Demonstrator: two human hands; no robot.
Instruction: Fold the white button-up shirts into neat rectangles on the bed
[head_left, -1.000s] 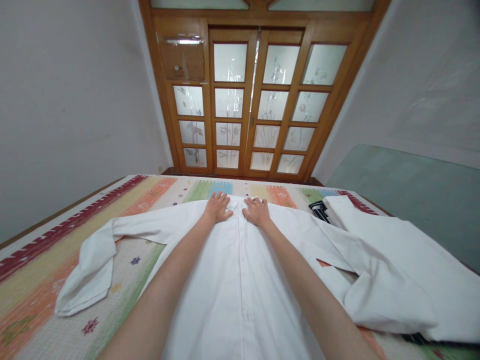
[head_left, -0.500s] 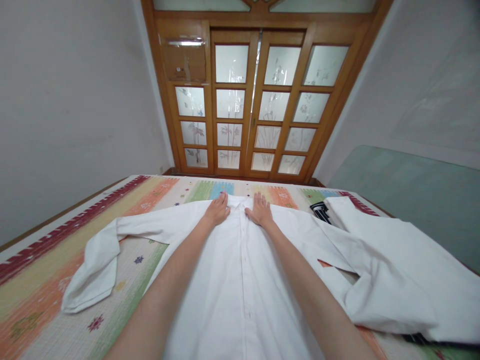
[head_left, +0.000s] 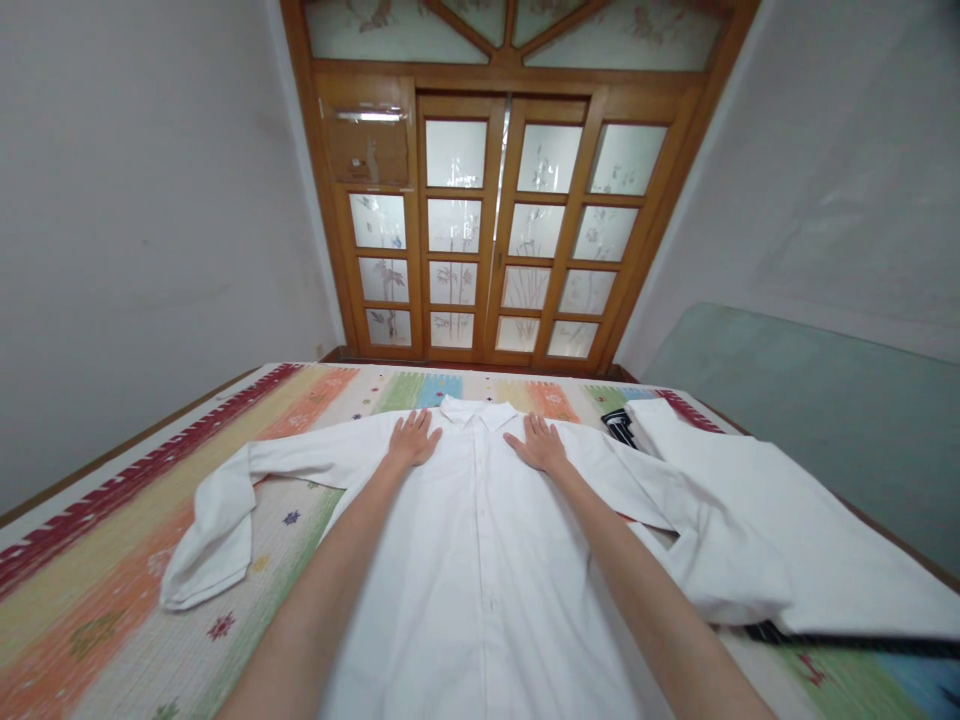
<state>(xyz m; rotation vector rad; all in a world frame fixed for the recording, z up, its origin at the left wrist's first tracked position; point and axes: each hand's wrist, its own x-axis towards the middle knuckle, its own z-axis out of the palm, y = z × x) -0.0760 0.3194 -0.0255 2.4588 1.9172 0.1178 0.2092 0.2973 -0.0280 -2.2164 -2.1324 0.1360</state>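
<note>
A white long-sleeved button-up shirt (head_left: 480, 560) lies front side up on the patterned bedspread (head_left: 285, 560), its collar (head_left: 477, 411) at the far end. My left hand (head_left: 412, 438) rests flat on the shirt's left shoulder area, fingers spread. On the other side of the collar, my right hand (head_left: 537, 442) lies flat on the cloth near the right shoulder, also with fingers apart. The left sleeve (head_left: 225, 510) bends down toward me over the bedspread. To the right, the other sleeve (head_left: 720, 540) is rumpled against a second white cloth.
White folded cloth (head_left: 802, 520) lies at the right, with a black-and-white striped item (head_left: 619, 427) showing at its edge. A pale green panel (head_left: 810, 390) stands along the right wall. Beyond the bed are wooden doors (head_left: 495, 230) with glass panes.
Both hands have slid outward from the collar toward the shoulders, the left going left and the right going right. The collar is now uncovered. The view has tilted up slightly.
</note>
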